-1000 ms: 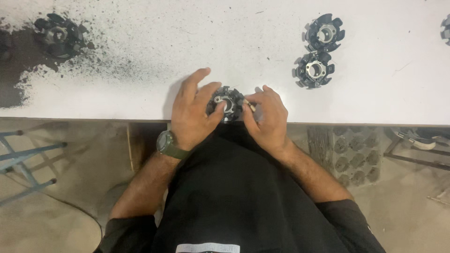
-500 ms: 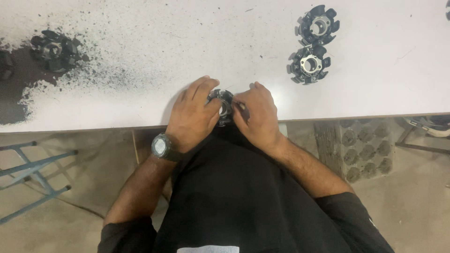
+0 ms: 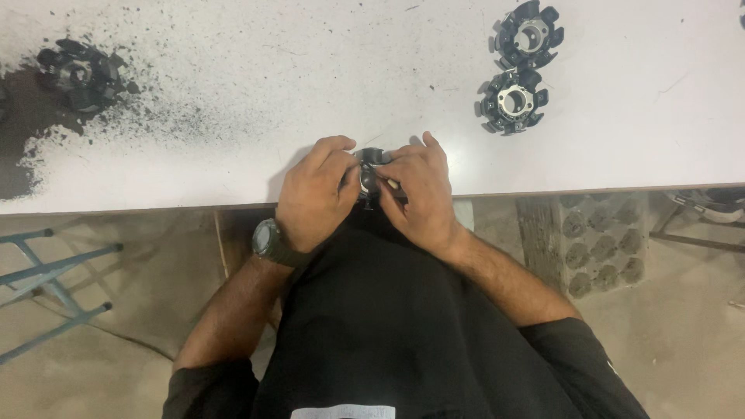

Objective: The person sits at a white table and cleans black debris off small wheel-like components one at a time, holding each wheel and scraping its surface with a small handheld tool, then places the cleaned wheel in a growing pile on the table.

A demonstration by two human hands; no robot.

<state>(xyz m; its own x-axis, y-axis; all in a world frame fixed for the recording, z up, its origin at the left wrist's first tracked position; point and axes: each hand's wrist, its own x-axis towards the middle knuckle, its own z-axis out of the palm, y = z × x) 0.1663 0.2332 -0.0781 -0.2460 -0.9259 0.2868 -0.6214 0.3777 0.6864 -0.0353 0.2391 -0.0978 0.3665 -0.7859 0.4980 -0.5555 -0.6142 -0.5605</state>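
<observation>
A white table fills the upper half of the head view, its near edge running across the middle. A wide smear of black dust darkens it toward ten o'clock. Below the edge, at six o'clock, the person's black shirt takes up the lower centre, with bare forearms rising from it to the table edge.

At the centre, right on that edge, both hands close around one small black toothed ring part (mostly hidden by the fingers, only its top and a pale inner ring show). The left hand curls over it from the nine o'clock side, fingers bent and pressed to the part. The right hand grips it from the three o'clock side, fingers narrow and folded onto it. A dark wristwatch sits on the left wrist.

Toward one o'clock two similar toothed rings lie on the table, well apart from the hands: the nearer ring and the farther ring just beside it. A fourth ring rests in the dust at ten o'clock.
</observation>
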